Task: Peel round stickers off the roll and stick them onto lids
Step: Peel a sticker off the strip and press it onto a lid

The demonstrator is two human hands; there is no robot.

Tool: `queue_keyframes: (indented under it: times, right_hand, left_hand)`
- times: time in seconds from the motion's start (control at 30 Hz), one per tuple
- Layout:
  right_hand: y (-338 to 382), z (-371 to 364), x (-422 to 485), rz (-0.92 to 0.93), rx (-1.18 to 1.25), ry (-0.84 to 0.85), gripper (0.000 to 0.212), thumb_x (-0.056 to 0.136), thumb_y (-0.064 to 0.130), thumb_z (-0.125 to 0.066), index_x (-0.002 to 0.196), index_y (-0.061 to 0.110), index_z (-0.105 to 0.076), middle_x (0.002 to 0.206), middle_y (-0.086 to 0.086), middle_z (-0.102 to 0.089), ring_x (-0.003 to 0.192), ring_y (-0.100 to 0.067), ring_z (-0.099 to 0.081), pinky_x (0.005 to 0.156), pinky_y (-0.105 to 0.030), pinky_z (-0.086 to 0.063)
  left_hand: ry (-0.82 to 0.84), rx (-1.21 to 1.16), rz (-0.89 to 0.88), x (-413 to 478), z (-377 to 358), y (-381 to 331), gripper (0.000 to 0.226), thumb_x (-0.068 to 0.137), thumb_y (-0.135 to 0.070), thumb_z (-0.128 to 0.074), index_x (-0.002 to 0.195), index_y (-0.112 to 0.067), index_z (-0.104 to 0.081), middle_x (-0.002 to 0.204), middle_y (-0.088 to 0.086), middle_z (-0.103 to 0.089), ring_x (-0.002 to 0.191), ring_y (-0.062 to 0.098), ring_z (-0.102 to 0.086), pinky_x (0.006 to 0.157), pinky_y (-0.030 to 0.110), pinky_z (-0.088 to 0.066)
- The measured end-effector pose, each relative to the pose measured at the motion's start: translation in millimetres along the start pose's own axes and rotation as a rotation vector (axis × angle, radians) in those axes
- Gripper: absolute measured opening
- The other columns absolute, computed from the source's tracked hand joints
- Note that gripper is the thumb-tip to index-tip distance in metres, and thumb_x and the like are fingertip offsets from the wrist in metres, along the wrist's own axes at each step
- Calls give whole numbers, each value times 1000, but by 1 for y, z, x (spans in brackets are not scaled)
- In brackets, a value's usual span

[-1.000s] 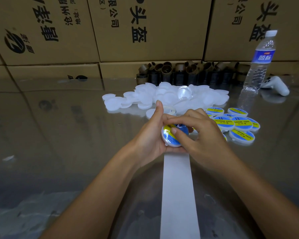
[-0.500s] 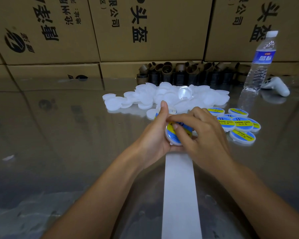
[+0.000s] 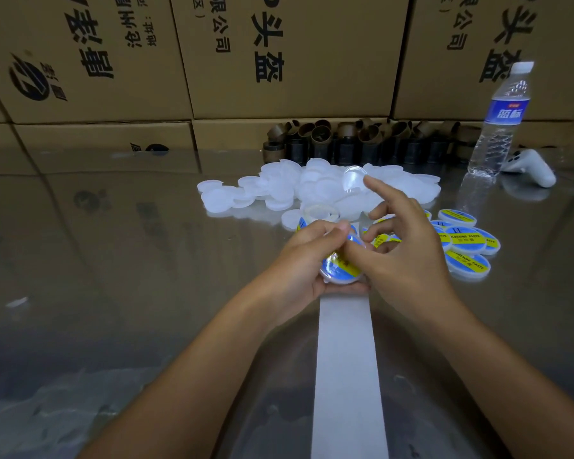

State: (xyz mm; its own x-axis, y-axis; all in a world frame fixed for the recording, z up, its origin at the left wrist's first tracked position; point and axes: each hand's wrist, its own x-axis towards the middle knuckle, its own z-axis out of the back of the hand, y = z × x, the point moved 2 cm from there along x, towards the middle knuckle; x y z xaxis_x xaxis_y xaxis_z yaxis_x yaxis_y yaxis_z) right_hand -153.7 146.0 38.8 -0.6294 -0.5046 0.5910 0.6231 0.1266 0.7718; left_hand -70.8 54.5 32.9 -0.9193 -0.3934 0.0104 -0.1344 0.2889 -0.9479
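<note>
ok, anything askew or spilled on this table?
Only one thing: a clear lid stands tilted on edge atop the pile of plain white lids, which mostly lie flat. The water bottle is upright and capped; nothing spilled. The held lid is partly covered, so sticker alignment is unclear.

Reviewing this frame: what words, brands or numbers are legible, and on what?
"头盔": large print on the middle cardboard box and the right cardboard box.
"限公司": smaller print on the middle cardboard box, top cut off.
"蓝标": blue label of the water bottle.
"LDERING PASTE": yellow band on a stickered lid, first letters not visible.
Too tilted or blurred to read: the left cardboard box print, the held lid sticker.
</note>
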Motion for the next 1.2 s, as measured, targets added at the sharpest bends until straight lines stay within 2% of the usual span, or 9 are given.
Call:
queue_keyframes:
  times: [0.1,0.17,0.37,0.5,0.7,0.8,0.93,1.1,1.2]
  right_hand:
    - [1,-1,2,-60,123,19,34,82,6,-67,101,33,-64,80,3,-57,68,-1,-55,59,-19,-47]
    - [1,-2,2,-75,129,44,28,85,8,-64,94,34,-66,77,4,-59,69,-1,-55,61,-23,-48]
    - [-1,-3,0,-75,167,23,18,85,21,-67,96,33,-61,74,11,-59,70,1,-57,59,-16,-47]
    - [-1,-4,1,-88,152,58,4,85,23,-67,86,26,-64,71,8,-65,69,-4,-59,67,-26,-49]
    - [-1,-4,0,-116,174,67,11,89,20,-61,78,18,-63,73,-13,-68,62,-13,-60,62,-33,-49]
    - [0,-3,1,-111,184,23,11,89,20,-61,78,19,-62,75,-18,-67,63,-13,-59,63,-34,-48]
    - [1,-5,-1,-129,182,115,8,83,28,-66,86,22,-61,66,-10,-66,59,-15,-60,61,-30,-45]
    - [1,-6,-2,-105,147,145,10,84,16,-68,87,25,-63,70,-6,-70,60,-12,-62,69,-37,-52]
    - [2,-3,-1,-110,162,98,8,85,17,-67,91,22,-65,72,-10,-69,60,-15,-60,67,-40,-51]
  left_hand:
    - [4,35,-43,-1,1,-2,15,99,-16,-45,100,-5,-55,93,13,-66,72,19,-69,62,32,-59]
    - [-3,42,-76,-1,2,-3,15,99,-16,-44,101,-4,-54,94,15,-64,72,20,-69,60,30,-59]
    - [-46,40,-217,1,3,-6,15,99,-15,-43,91,-9,-53,91,9,-64,82,21,-63,75,32,-56]
    - [-86,50,-278,2,4,-7,16,99,-17,-42,88,-14,-54,83,0,-62,81,18,-59,76,29,-49]
    - [-155,84,-294,2,5,-6,16,98,-18,-47,93,-14,-61,84,3,-64,78,15,-62,84,34,-51]
    - [-188,79,-304,3,9,-6,18,97,-18,-50,93,-8,-64,82,3,-68,73,11,-65,72,23,-54]
    - [-215,53,-329,5,13,-6,18,96,-18,-51,98,-3,-62,85,7,-68,75,15,-64,72,25,-55]
    - [-202,29,-345,4,13,-7,20,93,-18,-55,98,-1,-62,82,8,-69,71,15,-67,63,23,-54]
    - [-192,92,-331,5,11,-5,18,88,-13,-61,102,-3,-63,91,11,-72,80,17,-69,74,29,-57]
